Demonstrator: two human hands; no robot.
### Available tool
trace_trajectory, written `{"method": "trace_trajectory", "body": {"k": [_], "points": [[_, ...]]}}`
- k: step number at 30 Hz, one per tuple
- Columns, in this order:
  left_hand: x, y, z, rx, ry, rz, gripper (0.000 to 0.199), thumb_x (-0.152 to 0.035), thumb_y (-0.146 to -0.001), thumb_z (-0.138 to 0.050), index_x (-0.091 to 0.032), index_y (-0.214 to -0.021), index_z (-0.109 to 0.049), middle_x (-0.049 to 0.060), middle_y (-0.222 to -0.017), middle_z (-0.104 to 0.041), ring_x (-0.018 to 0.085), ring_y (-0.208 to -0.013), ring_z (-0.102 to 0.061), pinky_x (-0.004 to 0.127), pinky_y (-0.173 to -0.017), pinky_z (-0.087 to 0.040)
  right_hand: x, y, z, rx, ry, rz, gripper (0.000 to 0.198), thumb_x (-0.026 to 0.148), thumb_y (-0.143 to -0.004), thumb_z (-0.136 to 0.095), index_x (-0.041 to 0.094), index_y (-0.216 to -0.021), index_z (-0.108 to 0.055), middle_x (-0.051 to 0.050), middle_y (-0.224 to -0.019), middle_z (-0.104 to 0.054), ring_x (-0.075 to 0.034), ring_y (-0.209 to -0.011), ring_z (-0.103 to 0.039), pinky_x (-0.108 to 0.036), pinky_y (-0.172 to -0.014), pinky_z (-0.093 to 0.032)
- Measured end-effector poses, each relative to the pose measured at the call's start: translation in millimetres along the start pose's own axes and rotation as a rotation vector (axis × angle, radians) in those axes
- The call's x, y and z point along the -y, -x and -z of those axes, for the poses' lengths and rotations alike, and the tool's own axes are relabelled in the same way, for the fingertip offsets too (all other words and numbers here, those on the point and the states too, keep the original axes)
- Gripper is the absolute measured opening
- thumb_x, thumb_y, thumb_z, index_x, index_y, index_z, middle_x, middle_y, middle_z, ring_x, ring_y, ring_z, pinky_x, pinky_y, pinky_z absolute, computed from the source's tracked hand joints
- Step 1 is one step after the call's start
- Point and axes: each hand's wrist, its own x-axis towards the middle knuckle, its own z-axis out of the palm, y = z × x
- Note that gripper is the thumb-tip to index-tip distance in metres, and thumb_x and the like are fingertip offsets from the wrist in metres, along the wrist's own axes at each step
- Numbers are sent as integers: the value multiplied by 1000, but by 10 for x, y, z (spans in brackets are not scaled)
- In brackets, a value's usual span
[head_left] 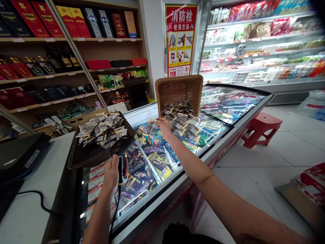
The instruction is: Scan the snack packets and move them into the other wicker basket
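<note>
My left hand (pixel 111 173) is wrapped round the handle of a black barcode scanner (pixel 123 145), whose cord hangs down past my forearm. In my right hand (pixel 164 126) I pinch the edge of a small clear snack packet (pixel 150 128) with dark contents, held over the glass-topped freezer (pixel 162 179). Just beyond that hand a brown wicker basket (pixel 177 86) lies tipped on its side, its open mouth toward me. Similar packets (pixel 181 120) spill from it onto the glass. To the left, a dark woven tray (pixel 88 156) holds a heap of the same packets (pixel 100 128).
A white counter (pixel 59 162) with a black device (pixel 21 157) stands at the left. Shelves of boxes and bottles (pixel 76 69) rise behind. A red stool (pixel 264 127) stands on the tiled floor at the right, before a lit display fridge (pixel 254 51).
</note>
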Motion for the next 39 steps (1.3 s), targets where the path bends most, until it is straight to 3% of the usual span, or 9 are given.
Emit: {"method": "trace_trajectory", "body": {"k": [6, 17, 28, 39], "points": [[53, 41, -1, 162, -134, -14, 72, -95, -78, -63, -23, -71, -59, -2, -47, -48, 16, -41, -50, 28, -39, -39, 34, 37, 12, -27, -64, -7, 6, 19, -80, -72, 22, -83, -68, -3, -87, -72, -16, -79, -64, -26, -60, -51], [64, 48, -38, 195, -184, -29, 71, -94, -79, -62, -23, -69, -60, 2, -47, -55, 16, -38, -48, 28, -40, -39, 25, 44, 26, -33, -49, -21, 6, 21, -84, -72, 24, -87, -68, -6, -100, -72, -18, -83, -64, -30, -62, -56], [40, 61, -50, 192, -210, -32, 70, -91, -80, -63, -22, -70, -62, 6, -49, -58, 18, -39, -52, 27, -37, -34, -113, -71, 24, -41, -41, 23, 6, 25, -81, -73, 27, -85, -69, -4, -96, -71, -17, -75, -59, -30, -58, -55], [70, 48, -63, 231, -224, -44, 73, -94, -81, -58, -22, -69, -60, 3, -46, -54, 15, -39, -49, 26, -40, -37, -76, -99, 13, -110, -82, -64, 8, 23, -76, -73, 22, -83, -69, -2, -86, -71, -16, -78, -65, -26, -61, -54]]}}
